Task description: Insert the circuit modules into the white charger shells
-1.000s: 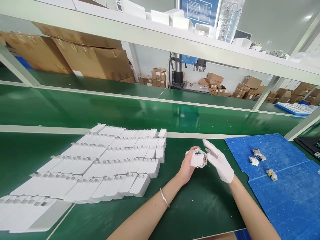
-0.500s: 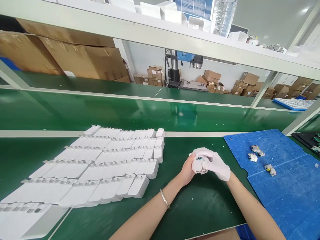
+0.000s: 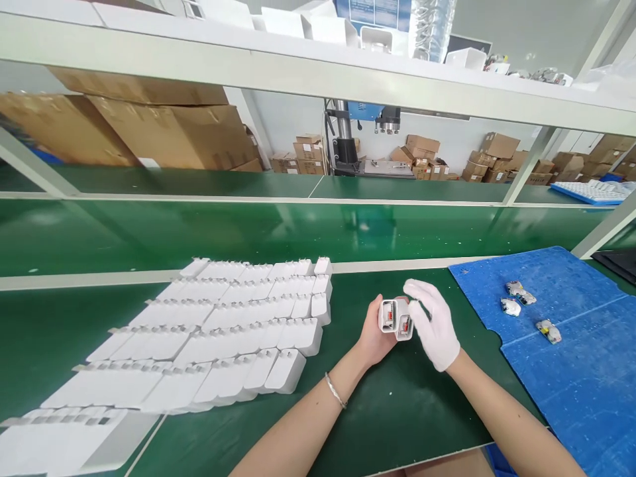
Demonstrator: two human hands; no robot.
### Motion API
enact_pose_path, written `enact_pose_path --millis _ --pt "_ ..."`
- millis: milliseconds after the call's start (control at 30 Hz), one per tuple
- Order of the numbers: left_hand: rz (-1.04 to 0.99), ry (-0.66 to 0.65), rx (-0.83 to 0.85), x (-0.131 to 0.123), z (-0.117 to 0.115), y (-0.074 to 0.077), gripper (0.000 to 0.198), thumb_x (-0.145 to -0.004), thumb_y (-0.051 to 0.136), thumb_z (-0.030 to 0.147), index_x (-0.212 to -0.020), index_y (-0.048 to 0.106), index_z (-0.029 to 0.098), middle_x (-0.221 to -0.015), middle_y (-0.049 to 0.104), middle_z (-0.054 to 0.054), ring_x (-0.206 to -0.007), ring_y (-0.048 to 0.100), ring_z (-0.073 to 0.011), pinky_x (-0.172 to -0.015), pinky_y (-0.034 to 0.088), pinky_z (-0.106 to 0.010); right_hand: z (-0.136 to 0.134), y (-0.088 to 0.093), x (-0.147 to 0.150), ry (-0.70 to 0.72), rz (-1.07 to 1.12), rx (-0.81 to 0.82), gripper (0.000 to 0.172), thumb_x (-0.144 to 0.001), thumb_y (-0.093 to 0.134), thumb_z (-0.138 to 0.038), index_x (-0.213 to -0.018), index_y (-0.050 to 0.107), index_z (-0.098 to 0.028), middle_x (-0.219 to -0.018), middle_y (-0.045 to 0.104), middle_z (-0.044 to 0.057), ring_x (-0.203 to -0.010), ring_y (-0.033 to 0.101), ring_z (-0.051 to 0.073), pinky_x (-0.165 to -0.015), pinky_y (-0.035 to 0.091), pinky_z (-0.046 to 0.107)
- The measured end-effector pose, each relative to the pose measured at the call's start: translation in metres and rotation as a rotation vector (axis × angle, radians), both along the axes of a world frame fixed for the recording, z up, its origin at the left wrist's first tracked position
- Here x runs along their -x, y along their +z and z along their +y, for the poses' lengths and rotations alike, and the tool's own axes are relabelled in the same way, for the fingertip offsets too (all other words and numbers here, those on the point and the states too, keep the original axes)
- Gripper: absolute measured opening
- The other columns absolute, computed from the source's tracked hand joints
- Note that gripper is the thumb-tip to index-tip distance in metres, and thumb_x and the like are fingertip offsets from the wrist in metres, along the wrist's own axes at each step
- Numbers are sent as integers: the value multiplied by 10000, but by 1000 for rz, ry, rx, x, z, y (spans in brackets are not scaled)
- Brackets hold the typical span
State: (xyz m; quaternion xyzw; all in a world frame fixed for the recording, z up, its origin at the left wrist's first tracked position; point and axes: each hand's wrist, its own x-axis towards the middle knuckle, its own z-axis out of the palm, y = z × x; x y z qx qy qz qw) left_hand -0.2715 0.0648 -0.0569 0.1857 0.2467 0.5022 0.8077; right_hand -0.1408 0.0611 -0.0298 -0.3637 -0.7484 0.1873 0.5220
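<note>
My bare left hand is wrapped round two white plastic housings held side by side. Their open ends face me, and red and metallic parts show inside. Just to their right is my right hand in a white glove, thumb and fingers apart with nothing between them. Its fingertips are close to the right housing; whether they touch it I cannot tell. On the bench to the left, many similar white housings lie in slanting rows.
A blue mat covers the right of the green bench, with several small circuit assemblies on it. A shelf beam crosses above, carrying white parts. Cardboard boxes and a drill press stand behind.
My right hand has let go of the piece in my hands and opened, moving slightly right. The open ends of two housings now show in my left hand. The view has shifted slightly.
</note>
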Motion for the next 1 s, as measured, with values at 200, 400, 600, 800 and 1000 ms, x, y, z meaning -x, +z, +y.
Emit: enact_pose_path --millis 200,400,600,800,1000 --pt "42 149 30 0 3 -5 354 -738 571 517 -660 592 173 -625 616 -17 -663 602 -181 -646 445 -286 -14 10 17 -18 -452 -173 233 -770 568 -242 -992 623 -202 -1249 544 96 -1251 408 323 -966 429 511" --pt "83 240 22 0 5 -7 356 -740 581 521 -649 578 177 -571 588 -3 -634 597 -176 -638 444 -280 -11 8 15 10 -442 -221 192 -737 551 -138 -880 640 -231 -1112 604 49 -1188 478 264 -979 433 470" --pt "98 265 20 -1 5 -6 331 -727 610 496 -662 579 173 -590 601 1 -635 600 -174 -662 448 -289 -11 6 18 32 -334 -157 264 -700 602 -173 -962 613 -202 -1172 554 91 -1225 436 283 -989 440 472" --pt "142 278 5 -5 2 -6 345 -749 588 502 -725 614 159 -611 625 -10 -592 591 -166 -586 433 -274 -6 3 17 -20 -284 -155 124 -743 599 -175 -843 655 -221 -1211 535 80 -1199 465 265 -971 451 451" --pt "141 301 14 -2 5 -6 381 -746 568 557 -725 591 177 -617 619 6 -590 585 -154 -584 434 -265 -2 -8 19 -8 -296 -115 229 -724 596 -119 -914 673 -221 -1202 556 92 -1156 503 251 -959 456 443"
